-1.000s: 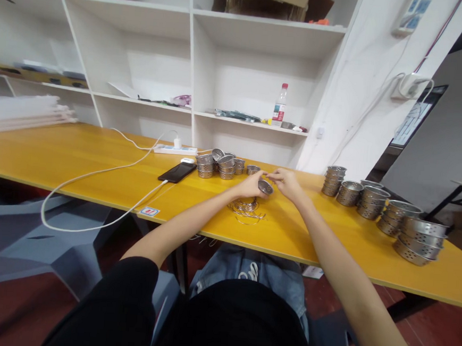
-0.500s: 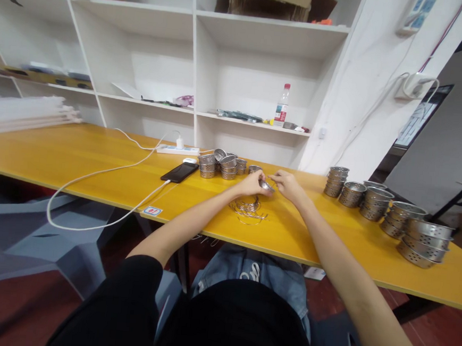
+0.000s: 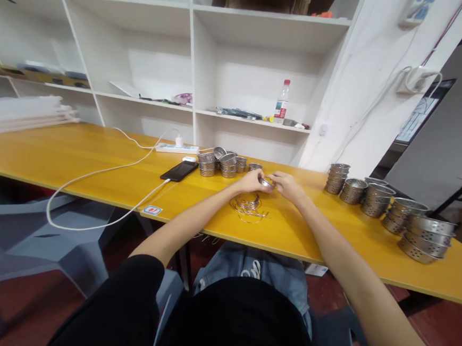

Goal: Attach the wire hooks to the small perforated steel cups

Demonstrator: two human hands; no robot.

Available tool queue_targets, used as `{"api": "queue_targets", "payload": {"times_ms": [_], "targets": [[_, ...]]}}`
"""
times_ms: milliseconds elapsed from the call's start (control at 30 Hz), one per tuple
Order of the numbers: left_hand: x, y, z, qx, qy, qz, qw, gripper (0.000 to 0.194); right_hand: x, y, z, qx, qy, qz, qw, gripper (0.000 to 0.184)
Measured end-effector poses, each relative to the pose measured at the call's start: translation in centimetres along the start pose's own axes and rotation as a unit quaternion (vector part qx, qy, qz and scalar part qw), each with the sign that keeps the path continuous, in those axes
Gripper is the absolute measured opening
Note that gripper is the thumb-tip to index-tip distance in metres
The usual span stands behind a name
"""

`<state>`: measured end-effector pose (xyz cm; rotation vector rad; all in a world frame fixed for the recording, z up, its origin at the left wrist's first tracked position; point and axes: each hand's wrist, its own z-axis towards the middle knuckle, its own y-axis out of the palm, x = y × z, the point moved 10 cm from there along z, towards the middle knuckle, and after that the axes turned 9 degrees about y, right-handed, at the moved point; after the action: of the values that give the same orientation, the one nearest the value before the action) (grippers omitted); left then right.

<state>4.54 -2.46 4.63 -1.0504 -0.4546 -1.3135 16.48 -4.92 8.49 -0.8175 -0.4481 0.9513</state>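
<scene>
My left hand (image 3: 251, 181) is closed round a small perforated metal cup (image 3: 266, 183), held just above the table. My right hand (image 3: 286, 185) is at the cup's right side with its fingers bent together at the rim; whether they pinch a thin wire or the cup itself is too small to make out. Below my hands lies a loose bundle of thin curved metal wires (image 3: 248, 205). Just beyond my left hand stands another perforated cup (image 3: 255, 167), partly hidden.
Perforated cups (image 3: 228, 165) are heaped at the back of the yellow table (image 3: 108, 152). Taller stacks of cups (image 3: 428, 239) stand along the right. A black phone (image 3: 179, 171) on a white cable (image 3: 64, 189) lies left, near a power strip (image 3: 177, 148). White shelves (image 3: 254, 127) rise behind.
The cup in my left hand has tipped a little, and my right fingers have drawn nearer to its rim. The view has shifted slightly.
</scene>
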Motion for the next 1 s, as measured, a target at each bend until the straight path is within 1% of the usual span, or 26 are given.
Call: {"api": "queue_targets", "payload": {"times_ms": [200, 367, 600, 800, 1000], "targets": [[-0.2, 0.4, 0.2, -0.004, 0.008, -0.017, 1.000, 0.073, 0.2, 0.5, 0.1, -0.012, 0.000, -0.019, 1.000, 0.040], [-0.2, 0.4, 0.2, -0.003, 0.007, -0.014, 1.000, 0.074, 0.1, 0.5, 0.0, -0.016, 0.006, -0.033, 0.999, 0.039], [-0.6, 0.3, 0.4, -0.003, 0.008, -0.010, 1.000, 0.072, -0.3, 0.5, 0.0, -0.013, -0.006, -0.025, 1.000, 0.028], [-0.7, 0.3, 0.3, -0.003, 0.002, -0.020, 1.000, 0.075, -0.3, 0.7, -0.1, -0.012, -0.015, -0.034, 0.999, 0.026], [-0.3, 0.5, 0.1, -0.008, 0.001, -0.032, 0.999, 0.077, -0.1, 1.2, 0.0, -0.022, -0.014, -0.055, 0.998, 0.019]]}}
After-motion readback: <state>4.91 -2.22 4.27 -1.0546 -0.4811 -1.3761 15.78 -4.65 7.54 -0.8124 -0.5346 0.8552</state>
